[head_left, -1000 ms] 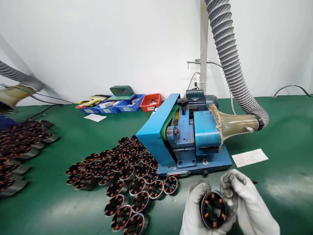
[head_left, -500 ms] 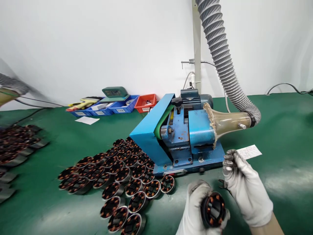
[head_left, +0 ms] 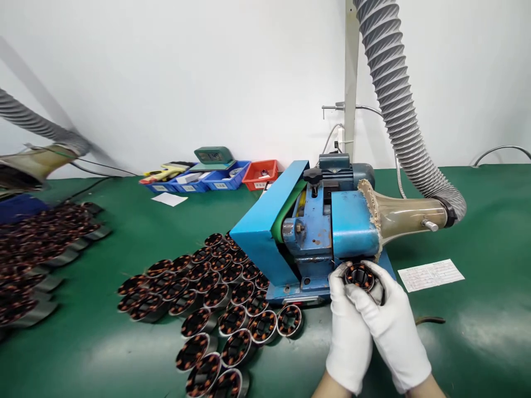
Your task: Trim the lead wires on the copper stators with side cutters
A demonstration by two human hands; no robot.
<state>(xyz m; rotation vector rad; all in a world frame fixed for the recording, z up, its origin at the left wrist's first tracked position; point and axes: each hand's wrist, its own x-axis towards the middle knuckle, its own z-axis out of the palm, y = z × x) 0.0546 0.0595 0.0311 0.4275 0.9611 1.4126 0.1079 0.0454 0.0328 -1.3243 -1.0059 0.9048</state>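
Note:
A motor stator [head_left: 360, 277], a dark ring with copper windings inside, is held between both my white-gloved hands. My left hand [head_left: 347, 320] grips its left side and my right hand [head_left: 385, 315] wraps its right side and front. The ring is right at the lower front of the blue belt machine [head_left: 313, 232], below its blue cover [head_left: 355, 224]; whether it touches the machine I cannot tell. Left of my hands stand many similar stators [head_left: 215, 296] with silver outer rims, set close together on the green table.
A clear funnel [head_left: 409, 216] joins the machine to a grey hose [head_left: 398, 99]. A written paper slip [head_left: 431, 275] and a partly hidden tool handle [head_left: 430, 320] lie at right. Blue bins [head_left: 227, 176] and a red bin [head_left: 260, 174] stand behind. More stators [head_left: 37, 260] lie far left.
My hands have raised the stator to the machine's front. My right hand, apart from it before, now holds it too. The pliers-like tool by my right hand has been left on the table. The view shifted left.

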